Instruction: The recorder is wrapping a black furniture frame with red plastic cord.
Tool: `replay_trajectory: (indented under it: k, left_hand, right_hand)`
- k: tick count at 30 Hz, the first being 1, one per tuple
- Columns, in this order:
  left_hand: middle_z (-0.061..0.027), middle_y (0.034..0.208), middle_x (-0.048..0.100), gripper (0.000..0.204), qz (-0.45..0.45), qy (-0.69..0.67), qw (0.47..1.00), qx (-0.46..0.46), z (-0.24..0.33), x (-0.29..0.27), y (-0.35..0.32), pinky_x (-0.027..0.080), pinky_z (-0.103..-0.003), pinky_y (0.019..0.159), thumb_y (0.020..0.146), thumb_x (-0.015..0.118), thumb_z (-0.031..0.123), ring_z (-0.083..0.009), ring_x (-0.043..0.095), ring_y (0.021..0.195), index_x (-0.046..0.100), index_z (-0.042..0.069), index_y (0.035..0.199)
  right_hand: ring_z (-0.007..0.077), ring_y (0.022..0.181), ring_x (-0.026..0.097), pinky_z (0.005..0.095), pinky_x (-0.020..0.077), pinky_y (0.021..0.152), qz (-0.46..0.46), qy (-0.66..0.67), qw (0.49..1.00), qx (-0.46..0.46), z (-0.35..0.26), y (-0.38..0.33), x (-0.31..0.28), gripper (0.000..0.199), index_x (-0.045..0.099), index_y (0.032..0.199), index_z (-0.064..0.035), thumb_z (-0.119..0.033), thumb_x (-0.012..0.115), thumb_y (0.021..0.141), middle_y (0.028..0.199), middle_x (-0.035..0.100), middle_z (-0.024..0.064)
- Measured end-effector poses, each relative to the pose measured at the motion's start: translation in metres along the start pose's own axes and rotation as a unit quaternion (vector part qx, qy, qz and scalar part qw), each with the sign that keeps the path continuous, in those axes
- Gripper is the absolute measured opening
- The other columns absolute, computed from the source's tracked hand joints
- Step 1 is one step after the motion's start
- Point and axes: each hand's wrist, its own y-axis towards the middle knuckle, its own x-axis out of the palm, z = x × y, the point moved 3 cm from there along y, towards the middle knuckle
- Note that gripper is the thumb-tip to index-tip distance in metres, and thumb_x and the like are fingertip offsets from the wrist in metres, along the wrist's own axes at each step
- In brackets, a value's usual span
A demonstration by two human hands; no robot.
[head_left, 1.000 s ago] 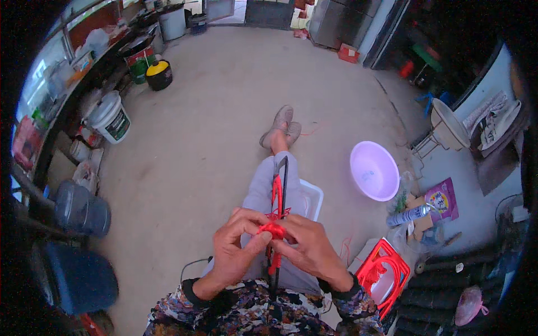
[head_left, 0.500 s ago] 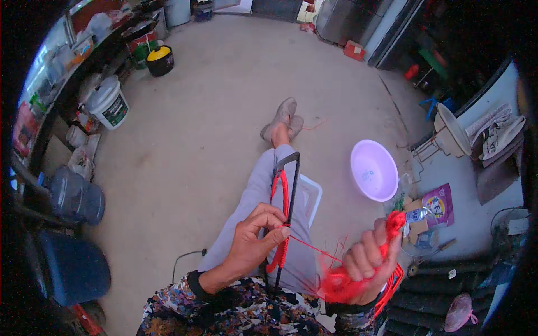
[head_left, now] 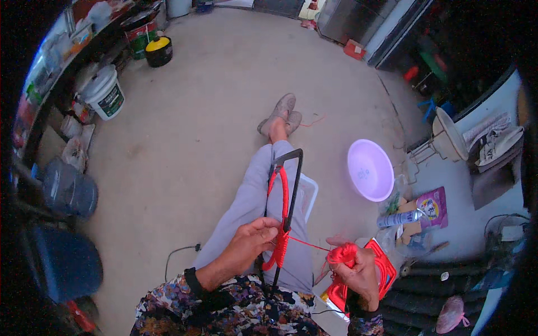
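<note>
A narrow black metal frame [head_left: 295, 193] stands over my lap, with a red cord loop [head_left: 284, 182] stretched along it. Part of the loop is wrapped in tight turns of red cord [head_left: 282, 249]. My left hand [head_left: 244, 249] pinches this wrapping with thumb and fingers beside the frame. Off to the right, my right hand [head_left: 361, 277] is closed around a small bundle of red cord [head_left: 342, 255]. A taut red strand [head_left: 308, 243] runs from the wrapping to that bundle. Behind the right hand lie more red cords [head_left: 385, 273], on something pale that is partly hidden.
A white tray [head_left: 309, 196] sits beside my legs. Farther right are a lilac basin [head_left: 370, 171], a spray can [head_left: 400, 218] and a purple packet [head_left: 432, 206]. Buckets, such as a white lidded one [head_left: 106, 95], and a large water bottle [head_left: 70, 187] line the left side.
My right hand has come down and slightly left with the cord bundle, which was raised and blurred before. The red cords and spray can behind it show more now. My left hand still pinches the wrapping.
</note>
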Motion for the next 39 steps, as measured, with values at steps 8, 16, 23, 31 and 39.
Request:
replay_trajectory:
  k: [8,16,23,31,39]
  left_hand:
    - [-0.0139,0.081,0.06,0.031,-0.128,-0.198,0.97,-0.067,-0.009,0.009,0.01,0.05,-0.034,0.054,0.093,0.046,0.028,-0.0237,0.061,0.068,0.05,0.003,0.111]
    - [-0.0111,0.065,0.055,0.029,-0.112,-0.189,0.974,-0.061,-0.03,0.005,0.021,0.038,-0.031,0.04,0.092,0.045,0.031,-0.0217,0.052,0.052,0.055,0.003,0.096]
    - [-0.011,0.067,0.054,0.03,-0.121,-0.158,0.979,-0.048,-0.027,0.003,0.019,0.037,-0.03,0.04,0.091,0.045,0.033,-0.0209,0.051,0.051,0.053,0.004,0.097]
    - [-0.0103,0.071,0.052,0.024,-0.176,-0.183,0.966,-0.05,-0.022,0.003,0.018,0.042,-0.03,0.056,0.089,0.053,0.026,-0.0203,0.051,0.065,0.052,0.002,0.095]
    - [-0.01,0.075,0.052,0.022,-0.193,-0.185,0.962,-0.051,-0.027,0.0,0.019,0.042,-0.029,0.054,0.088,0.055,0.025,-0.0198,0.051,0.066,0.052,0.003,0.093]
  right_hand:
    - [0.0129,0.05,0.056,0.0271,0.043,0.048,-0.039,-0.087,0.994,-0.046,0.004,0.0,0.006,0.009,0.063,0.08,-0.003,-0.009,0.068,0.075,0.061,0.06,0.0059]
    - [0.012,0.049,0.054,0.0263,0.0418,0.048,-0.008,-0.001,0.999,-0.049,0.036,-0.013,-0.001,0.01,0.061,0.068,-0.0025,-0.009,0.068,0.072,0.059,0.058,0.0022]
    - [0.0112,0.053,0.055,0.0258,0.0427,0.05,0.034,0.084,0.996,0.016,0.039,-0.014,0.013,0.011,0.06,0.07,-0.0007,-0.009,0.067,0.073,0.059,0.056,0.0018]
    - [0.0094,0.043,0.039,0.0252,0.0332,0.041,0.059,0.435,0.899,0.008,0.063,-0.015,0.006,0.026,0.049,0.067,-0.0067,-0.023,0.061,0.083,0.053,0.046,-0.0014]
    - [0.0054,0.041,0.018,0.0194,0.024,0.039,0.178,0.642,0.676,-0.314,0.055,-0.043,-0.13,0.034,0.038,0.073,-0.0138,-0.036,0.035,0.098,0.054,0.024,-0.0047]
